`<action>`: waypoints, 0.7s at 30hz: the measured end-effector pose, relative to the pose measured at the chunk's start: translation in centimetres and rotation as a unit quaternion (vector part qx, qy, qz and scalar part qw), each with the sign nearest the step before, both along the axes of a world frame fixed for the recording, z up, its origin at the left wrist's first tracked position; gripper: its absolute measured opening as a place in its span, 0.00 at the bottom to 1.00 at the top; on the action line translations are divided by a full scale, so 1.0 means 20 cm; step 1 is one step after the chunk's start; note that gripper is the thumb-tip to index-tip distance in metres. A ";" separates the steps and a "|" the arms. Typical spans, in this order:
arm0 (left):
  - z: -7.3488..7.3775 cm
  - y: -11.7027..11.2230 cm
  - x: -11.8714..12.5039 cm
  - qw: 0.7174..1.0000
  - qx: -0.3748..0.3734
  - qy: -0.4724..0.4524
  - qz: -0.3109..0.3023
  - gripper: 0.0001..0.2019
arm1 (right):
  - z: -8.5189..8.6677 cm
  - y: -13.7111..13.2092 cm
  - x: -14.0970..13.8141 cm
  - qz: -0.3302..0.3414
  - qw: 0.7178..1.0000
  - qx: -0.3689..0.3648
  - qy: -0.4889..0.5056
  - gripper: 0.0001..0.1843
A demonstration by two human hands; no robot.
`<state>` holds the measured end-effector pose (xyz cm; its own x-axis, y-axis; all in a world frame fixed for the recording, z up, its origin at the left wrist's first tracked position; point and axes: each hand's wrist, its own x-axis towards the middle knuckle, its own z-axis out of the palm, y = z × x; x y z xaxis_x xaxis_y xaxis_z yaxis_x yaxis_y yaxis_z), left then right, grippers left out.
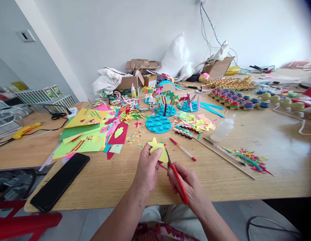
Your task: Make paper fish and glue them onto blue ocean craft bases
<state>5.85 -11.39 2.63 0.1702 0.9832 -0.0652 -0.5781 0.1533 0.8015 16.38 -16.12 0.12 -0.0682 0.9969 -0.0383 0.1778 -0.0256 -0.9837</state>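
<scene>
Between the thumb and fingers of my left hand is a yellow paper cutout, rounded with pointed tips at its upper left. My right hand grips red-handled scissors, whose dark blades lie against the cutout's right edge. A bit of red or pink paper shows under the cutout, partly hidden by my fingers. Just beyond my hands a red pen lies on the table. Further off is a round blue textured disc, with small paper dots scattered to its left.
Coloured paper sheets are stacked at left, behind a black phone. To the right lie a wooden stick, a white glue bottle and paper shreds. Finished-looking blue disc crafts and painted egg cartons stand farther back.
</scene>
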 end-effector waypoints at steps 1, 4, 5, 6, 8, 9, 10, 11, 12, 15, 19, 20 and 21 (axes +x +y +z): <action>0.00 0.00 0.00 1.000 -0.001 0.002 0.002 0.07 | -0.01 0.00 0.00 -0.001 1.000 0.003 -0.006 0.21; 0.01 0.00 0.00 1.000 -0.007 0.007 0.006 0.08 | -0.02 0.01 0.00 -0.003 1.000 0.008 -0.017 0.20; 0.00 0.00 0.00 1.000 -0.009 0.008 0.007 0.08 | -0.03 0.01 0.00 -0.002 1.000 0.006 -0.016 0.20; 0.00 0.00 -0.01 1.000 -0.010 0.008 0.008 0.08 | -0.02 0.01 0.00 0.002 1.000 0.003 -0.013 0.20; 0.00 0.00 -0.01 1.000 -0.009 0.008 0.007 0.08 | -0.01 0.00 0.00 0.016 1.000 -0.002 -0.003 0.20; 0.00 0.00 -0.02 1.000 -0.008 0.008 0.006 0.08 | 0.00 0.00 0.00 0.026 1.000 -0.003 0.003 0.20; 0.00 0.00 -0.02 1.000 -0.008 0.008 0.005 0.09 | 0.01 0.00 0.00 0.036 0.999 -0.003 0.008 0.20; 0.00 -0.01 -0.02 1.000 -0.008 0.007 0.003 0.09 | 0.03 -0.01 0.01 0.044 0.999 -0.002 0.011 0.19; 0.00 -0.01 -0.02 1.000 -0.007 0.006 0.001 0.09 | 0.03 -0.01 0.01 0.050 0.999 -0.001 0.012 0.19; 0.00 -0.02 -0.02 1.000 -0.006 0.012 -0.009 0.07 | 0.05 -0.01 0.01 0.051 0.999 0.001 0.011 0.19; 0.00 -0.03 -0.02 0.999 -0.006 0.028 -0.015 0.07 | 0.04 -0.01 0.02 0.042 0.999 0.001 0.012 0.20; -0.01 -0.03 -0.02 0.999 -0.007 0.029 -0.016 0.07 | 0.04 -0.01 0.02 0.041 0.999 -0.001 0.013 0.20; -0.01 -0.03 -0.01 0.999 -0.007 0.029 -0.018 0.07 | 0.04 -0.01 0.02 0.041 0.999 -0.001 0.015 0.20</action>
